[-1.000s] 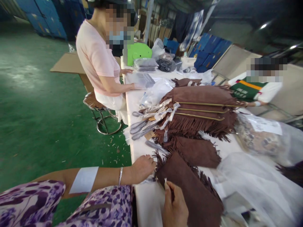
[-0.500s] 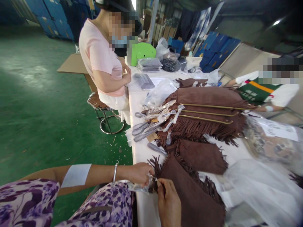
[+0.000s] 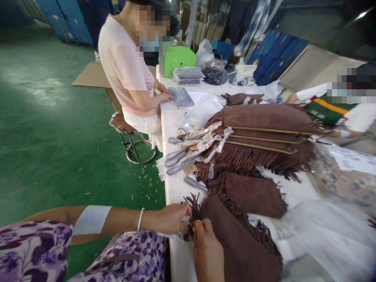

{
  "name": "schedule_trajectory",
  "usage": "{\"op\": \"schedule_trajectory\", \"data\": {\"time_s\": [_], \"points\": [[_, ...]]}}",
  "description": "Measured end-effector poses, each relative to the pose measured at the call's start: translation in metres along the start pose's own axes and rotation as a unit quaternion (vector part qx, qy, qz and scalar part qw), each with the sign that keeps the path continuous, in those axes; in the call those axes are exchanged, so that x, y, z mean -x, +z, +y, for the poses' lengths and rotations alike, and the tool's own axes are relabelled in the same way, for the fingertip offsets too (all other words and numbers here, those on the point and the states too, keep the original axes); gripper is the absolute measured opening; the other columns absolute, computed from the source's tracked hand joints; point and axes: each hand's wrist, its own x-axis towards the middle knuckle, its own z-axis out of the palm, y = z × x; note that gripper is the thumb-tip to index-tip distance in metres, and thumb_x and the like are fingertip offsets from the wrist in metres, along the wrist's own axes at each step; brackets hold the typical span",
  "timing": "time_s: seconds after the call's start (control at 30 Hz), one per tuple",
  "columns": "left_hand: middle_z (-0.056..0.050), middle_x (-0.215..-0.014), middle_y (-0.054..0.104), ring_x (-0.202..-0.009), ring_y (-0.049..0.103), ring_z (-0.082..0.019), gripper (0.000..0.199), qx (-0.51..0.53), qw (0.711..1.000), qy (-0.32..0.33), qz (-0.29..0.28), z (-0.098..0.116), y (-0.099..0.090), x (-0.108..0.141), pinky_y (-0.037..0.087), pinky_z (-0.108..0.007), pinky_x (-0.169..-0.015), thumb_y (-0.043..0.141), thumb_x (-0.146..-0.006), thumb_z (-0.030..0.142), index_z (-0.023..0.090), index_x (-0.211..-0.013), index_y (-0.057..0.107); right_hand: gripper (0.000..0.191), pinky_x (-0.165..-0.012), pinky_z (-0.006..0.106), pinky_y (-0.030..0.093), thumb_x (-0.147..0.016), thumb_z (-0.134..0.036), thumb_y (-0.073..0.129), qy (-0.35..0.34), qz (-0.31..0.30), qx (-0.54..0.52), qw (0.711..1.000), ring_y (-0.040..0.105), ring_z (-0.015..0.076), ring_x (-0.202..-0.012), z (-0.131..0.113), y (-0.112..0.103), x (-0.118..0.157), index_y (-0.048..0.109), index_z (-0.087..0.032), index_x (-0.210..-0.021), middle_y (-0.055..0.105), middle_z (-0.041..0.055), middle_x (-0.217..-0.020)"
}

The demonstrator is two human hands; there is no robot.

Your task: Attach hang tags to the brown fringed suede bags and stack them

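Observation:
A brown fringed suede bag (image 3: pixel 241 239) lies on the table in front of me, its upper left end between my hands. My left hand (image 3: pixel 174 218), with a silver bangle on the wrist, is closed on clear plastic wrap (image 3: pixel 179 236) at that end. Just to its right, my right hand (image 3: pixel 208 248) is closed in a pinch at the bag's fringed edge. A small metallic bit shows near its fingertips, but the fingers hide most of it. Beyond lies a second brown fringed piece (image 3: pixel 254 194).
Stacked fringed bags (image 3: pixel 264 117) with gold-coloured bars and plastic-wrapped straps lie farther back on the white table (image 3: pixel 176 194). Clear plastic bags (image 3: pixel 329 235) cover the right side. One co-worker (image 3: pixel 126 66) is at the left edge, another (image 3: pixel 331 109) at the far right.
My right hand has closed in more tightly by the bag's end, and the plastic under my left hand shows less. The left co-worker's hands have moved onto a flat grey packet.

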Motion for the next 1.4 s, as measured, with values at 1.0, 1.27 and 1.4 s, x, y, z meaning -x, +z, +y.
{"op": "schedule_trajectory", "data": {"time_s": [1.0, 1.27, 1.4], "points": [[-0.008, -0.066, 0.066, -0.052, 0.063, -0.024, 0.029, 0.381, 0.878, -0.166, -0.236, -0.007, 0.008, 0.000, 0.048, -0.033, -0.051, 0.075, -0.058, 0.024, 0.018, -0.083, 0.062, 0.033, -0.067, 0.027, 0.044, -0.099, -0.038, 0.033, 0.119, 0.043, -0.292, 0.948, 0.064, 0.0165, -0.074, -0.011, 0.029, 0.038, 0.063, -0.026, -0.088, 0.063, 0.0001, -0.087], [-0.001, -0.070, 0.066, -0.045, 0.058, -0.015, 0.023, 0.334, 0.915, -0.146, -0.170, 0.010, 0.014, 0.020, 0.047, -0.025, -0.046, 0.065, -0.067, 0.026, 0.019, -0.089, 0.065, 0.041, -0.075, 0.025, 0.047, -0.098, -0.049, 0.034, 0.207, 0.098, -0.313, 0.922, 0.067, 0.0182, -0.092, -0.025, 0.036, 0.060, 0.065, -0.024, -0.108, 0.069, 0.0036, -0.101], [0.002, -0.061, 0.063, -0.042, 0.057, -0.014, 0.018, 0.317, 0.924, -0.150, -0.154, 0.014, 0.016, 0.022, 0.045, -0.021, -0.042, 0.061, -0.070, 0.021, 0.018, -0.088, 0.065, 0.042, -0.076, 0.025, 0.048, -0.096, -0.050, 0.037, 0.245, 0.094, -0.304, 0.916, 0.068, 0.0188, -0.090, -0.028, 0.037, 0.064, 0.063, -0.022, -0.114, 0.071, 0.0050, -0.101]]}}
